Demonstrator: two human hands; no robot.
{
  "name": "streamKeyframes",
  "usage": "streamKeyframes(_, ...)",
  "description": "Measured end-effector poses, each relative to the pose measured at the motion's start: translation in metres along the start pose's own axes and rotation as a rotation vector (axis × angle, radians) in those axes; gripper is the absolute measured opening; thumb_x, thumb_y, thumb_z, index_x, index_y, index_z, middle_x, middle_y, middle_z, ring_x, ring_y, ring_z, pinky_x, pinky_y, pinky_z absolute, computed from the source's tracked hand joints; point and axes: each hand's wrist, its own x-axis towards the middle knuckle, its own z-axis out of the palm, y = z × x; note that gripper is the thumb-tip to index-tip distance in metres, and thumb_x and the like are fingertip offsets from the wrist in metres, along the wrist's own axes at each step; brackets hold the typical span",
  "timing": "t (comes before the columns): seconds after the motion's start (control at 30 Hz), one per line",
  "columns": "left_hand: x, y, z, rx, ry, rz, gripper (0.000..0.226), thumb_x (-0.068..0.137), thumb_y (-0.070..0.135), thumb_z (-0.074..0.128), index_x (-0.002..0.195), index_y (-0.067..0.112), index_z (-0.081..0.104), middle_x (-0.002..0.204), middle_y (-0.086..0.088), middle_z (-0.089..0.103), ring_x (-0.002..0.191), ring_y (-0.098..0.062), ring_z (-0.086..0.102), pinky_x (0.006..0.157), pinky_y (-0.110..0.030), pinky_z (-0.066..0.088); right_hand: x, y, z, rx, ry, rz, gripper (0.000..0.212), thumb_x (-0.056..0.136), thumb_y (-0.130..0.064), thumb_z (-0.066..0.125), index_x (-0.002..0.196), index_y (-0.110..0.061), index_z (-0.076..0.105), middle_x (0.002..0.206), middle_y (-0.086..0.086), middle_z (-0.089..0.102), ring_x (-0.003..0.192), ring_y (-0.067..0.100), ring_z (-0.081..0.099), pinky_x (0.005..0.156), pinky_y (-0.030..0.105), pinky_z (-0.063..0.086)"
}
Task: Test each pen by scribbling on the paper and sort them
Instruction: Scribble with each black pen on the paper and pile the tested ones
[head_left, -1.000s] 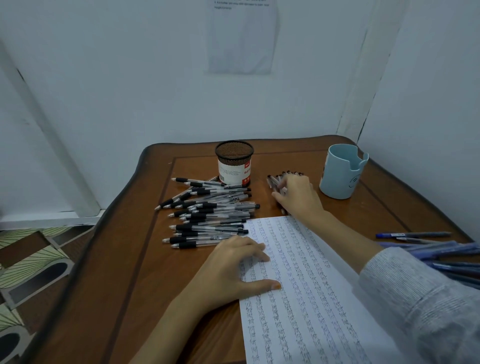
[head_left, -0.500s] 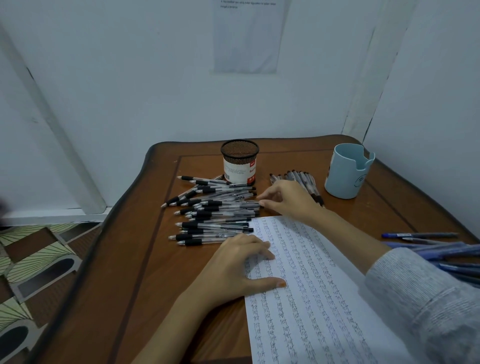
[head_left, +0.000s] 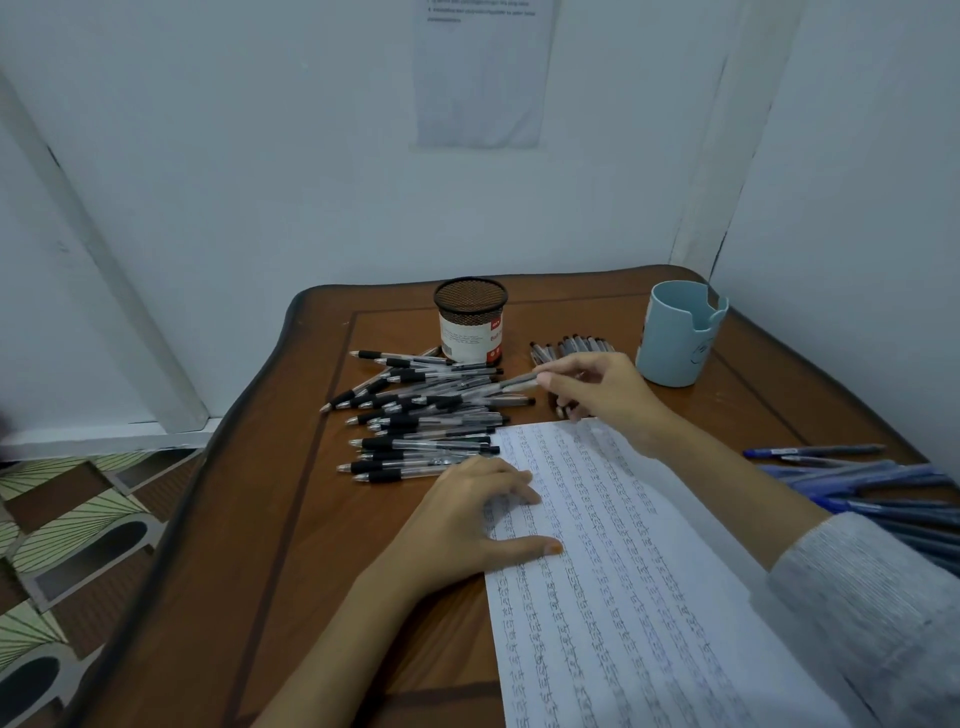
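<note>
Right hand (head_left: 605, 389) pinching pen (head_left: 511, 383) off 10-o'clock pile (head_left: 426, 415); left hand (head_left: 467, 519) flat, pinning paper (head_left: 649, 597). Next: scribble test.

Clear black-gripped pens (head_left: 423, 447) lie heaped left of the scribble-filled paper (head_left: 623, 571), one pen (head_left: 514, 383) tilted above them, blue pens (head_left: 857, 480) at right.

a brown wooden table (head_left: 249, 545) with a curved dark rim sits in a corner of pale walls (head_left: 260, 156). a printed sheet (head_left: 480, 78) hangs on the far wall; a white strip (head_left: 98, 270) slants down the left. the floor (head_left: 67, 519) shows green and brown patterned tiles. dim, cool light.
</note>
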Motion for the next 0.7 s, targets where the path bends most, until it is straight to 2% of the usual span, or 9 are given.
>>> streamKeyframes(0.1, 0.0, 0.0, -0.001, -0.011, -0.014, -0.011, 0.055, 0.069, 0.069, 0.066, 0.105, 0.028, 0.069, 0.115, 0.016, 0.062, 0.111, -0.001, 0.053, 0.096, -0.033, 0.045, -0.016, 0.005, -0.009, 0.346, 0.13, 0.066, 0.015, 0.09, -0.019, 0.064, 0.101, -0.011, 0.07, 0.09, 0.005, 0.068, 0.083, 0.015, 0.062, 0.066, 0.021, 0.053)
streamKeyframes(0.23, 0.0, 0.0, -0.001, -0.014, -0.012, -0.004, 0.058, 0.069, 0.073, 0.064, 0.105, 0.028, 0.069, 0.112, 0.017, 0.063, 0.109, -0.002, 0.055, 0.092, -0.033, 0.046, -0.036, 0.007, -0.024, 0.783, 0.307, 0.115, 0.014, 0.098, -0.018, 0.05, 0.1, -0.011, 0.062, 0.089, 0.009, 0.066, 0.083, 0.019, 0.064, 0.08, 0.035, 0.052)
streamKeyframes(0.33, 0.0, -0.001, -0.001, -0.007, -0.013, -0.001, 0.056, 0.069, 0.072, 0.065, 0.104, 0.029, 0.069, 0.111, 0.017, 0.063, 0.109, -0.001, 0.055, 0.092, -0.033, 0.047, -0.046, 0.008, -0.035, 1.102, 0.338, 0.253, 0.02, 0.1, -0.026, 0.047, 0.101, -0.014, 0.063, 0.075, 0.004, 0.06, 0.07, 0.017, 0.062, 0.07, 0.035, 0.055)
streamKeyframes(0.4, 0.001, -0.002, -0.001, 0.003, -0.02, -0.007, 0.057, 0.068, 0.073, 0.064, 0.104, 0.03, 0.069, 0.112, 0.018, 0.062, 0.108, 0.0, 0.054, 0.092, -0.032, 0.047, -0.054, 0.011, -0.039, 1.3, 0.274, 0.315, 0.024, 0.1, -0.028, 0.045, 0.105, -0.014, 0.065, 0.067, 0.002, 0.054, 0.051, 0.009, 0.052, 0.05, 0.022, 0.05)
streamKeyframes(0.43, 0.001, -0.002, -0.001, 0.009, -0.023, -0.011, 0.058, 0.068, 0.074, 0.064, 0.104, 0.031, 0.068, 0.112, 0.019, 0.062, 0.108, 0.001, 0.054, 0.092, -0.032, 0.047, -0.059, 0.012, -0.039, 1.339, 0.24, 0.327, 0.026, 0.101, -0.028, 0.044, 0.105, -0.014, 0.065, 0.063, 0.0, 0.05, 0.043, 0.006, 0.043, 0.041, 0.016, 0.041)
streamKeyframes(0.5, 0.001, -0.002, -0.001, 0.015, -0.025, -0.011, 0.06, 0.067, 0.077, 0.062, 0.105, 0.031, 0.068, 0.113, 0.019, 0.062, 0.108, 0.001, 0.053, 0.092, -0.03, 0.047, -0.067, 0.015, -0.04, 1.335, 0.174, 0.342, 0.03, 0.1, -0.031, 0.043, 0.099, -0.013, 0.066, 0.056, -0.004, 0.043, 0.035, 0.003, 0.029, 0.032, 0.013, 0.024)
streamKeyframes(0.6, 0.001, -0.002, -0.001, 0.007, -0.015, -0.003, 0.059, 0.066, 0.076, 0.063, 0.103, 0.031, 0.069, 0.113, 0.019, 0.062, 0.109, 0.002, 0.053, 0.092, -0.029, 0.046, -0.077, 0.016, -0.038, 1.304, 0.138, 0.37, 0.026, 0.092, -0.031, 0.046, 0.093, -0.015, 0.066, 0.045, -0.007, 0.031, 0.033, 0.005, 0.014, 0.031, 0.016, 0.014)
streamKeyframes(0.7, 0.001, -0.003, 0.0, -0.009, -0.004, 0.007, 0.054, 0.067, 0.071, 0.067, 0.103, 0.03, 0.07, 0.113, 0.021, 0.062, 0.112, 0.006, 0.053, 0.094, -0.028, 0.046, -0.083, 0.02, -0.039, 1.216, 0.258, 0.416, 0.024, 0.087, -0.022, 0.045, 0.091, -0.016, 0.067, 0.042, -0.007, 0.026, 0.034, 0.005, 0.011, 0.032, 0.017, 0.009)
